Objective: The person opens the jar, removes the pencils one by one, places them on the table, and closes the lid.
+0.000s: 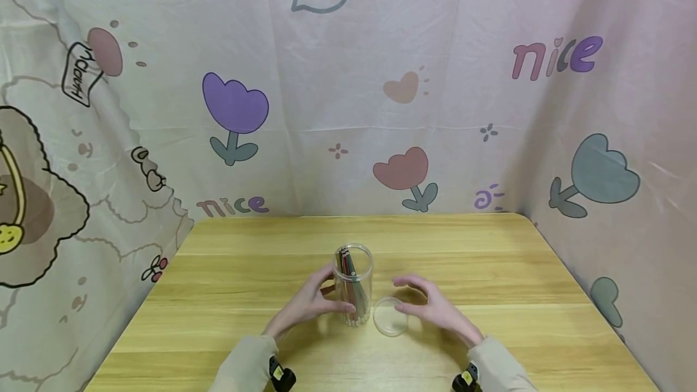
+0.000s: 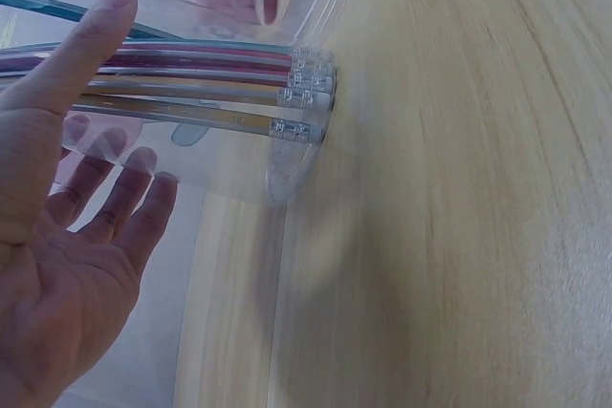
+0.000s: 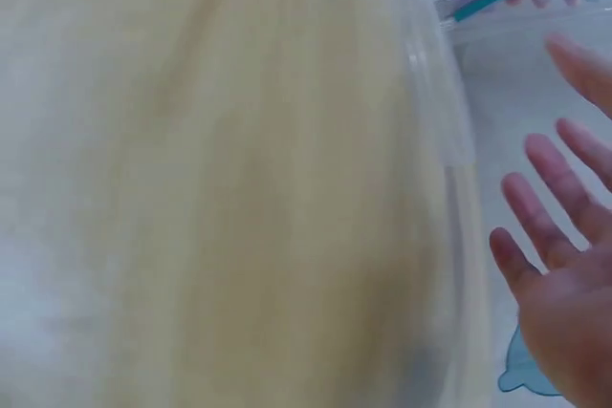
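A clear plastic jar (image 1: 367, 288) stands upright on the table, its mouth uncovered. Several pencils (image 2: 201, 117) lean inside it, their eraser ends at the bottom. My left hand (image 1: 314, 300) holds the jar from the left, thumb across the near side and fingers round the far side. To the right of the jar, a round clear lid (image 1: 390, 317) lies on the wood. My right hand (image 1: 432, 305) is beside the lid with fingers spread and nothing in its grasp; the thumb tip overlaps the lid's edge in the head view.
The light wooden table (image 1: 229, 259) reaches back to a printed cloth (image 1: 327, 65), which also hangs along both sides. A black wrist camera (image 1: 282, 375) is strapped by the left sleeve, and another camera (image 1: 465, 378) by the right one.
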A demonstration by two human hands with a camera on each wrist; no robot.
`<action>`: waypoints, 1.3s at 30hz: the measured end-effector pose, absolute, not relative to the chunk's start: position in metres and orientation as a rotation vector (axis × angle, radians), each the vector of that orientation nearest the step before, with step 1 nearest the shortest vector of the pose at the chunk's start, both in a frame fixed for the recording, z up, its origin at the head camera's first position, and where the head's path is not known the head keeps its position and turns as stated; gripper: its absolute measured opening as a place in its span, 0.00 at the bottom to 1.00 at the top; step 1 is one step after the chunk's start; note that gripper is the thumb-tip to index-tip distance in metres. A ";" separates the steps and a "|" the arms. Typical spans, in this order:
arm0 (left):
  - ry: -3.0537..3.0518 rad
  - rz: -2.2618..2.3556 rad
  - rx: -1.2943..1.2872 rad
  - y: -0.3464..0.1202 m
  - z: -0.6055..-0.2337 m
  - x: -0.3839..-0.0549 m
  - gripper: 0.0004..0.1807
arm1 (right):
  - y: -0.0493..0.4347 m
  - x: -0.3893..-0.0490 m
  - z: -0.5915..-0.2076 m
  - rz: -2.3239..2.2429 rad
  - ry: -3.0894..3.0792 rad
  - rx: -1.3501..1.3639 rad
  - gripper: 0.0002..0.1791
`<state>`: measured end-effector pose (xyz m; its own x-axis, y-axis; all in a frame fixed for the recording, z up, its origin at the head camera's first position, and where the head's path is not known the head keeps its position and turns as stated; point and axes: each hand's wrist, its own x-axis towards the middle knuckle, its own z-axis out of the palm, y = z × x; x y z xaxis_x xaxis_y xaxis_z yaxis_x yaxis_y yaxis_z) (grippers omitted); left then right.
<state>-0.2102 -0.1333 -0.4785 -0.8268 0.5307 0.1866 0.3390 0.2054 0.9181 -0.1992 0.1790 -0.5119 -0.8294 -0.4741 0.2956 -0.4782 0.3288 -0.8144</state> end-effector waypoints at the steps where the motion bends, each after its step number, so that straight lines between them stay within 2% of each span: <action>1: 2.304 1.680 0.840 -0.133 -0.478 -0.210 0.43 | 0.179 -0.200 -0.510 1.591 -2.502 0.928 0.26; 8: 2.325 1.664 0.855 -0.134 -0.478 -0.210 0.44 | 0.172 -0.209 -0.480 1.587 -2.267 0.964 0.12; 23: 2.311 1.667 0.877 -0.133 -0.477 -0.210 0.45 | 0.146 -0.217 -0.407 1.507 -2.255 1.129 0.10; 39: 2.321 1.666 0.901 -0.134 -0.480 -0.211 0.46 | 0.116 -0.234 -0.386 1.488 -2.366 1.213 0.07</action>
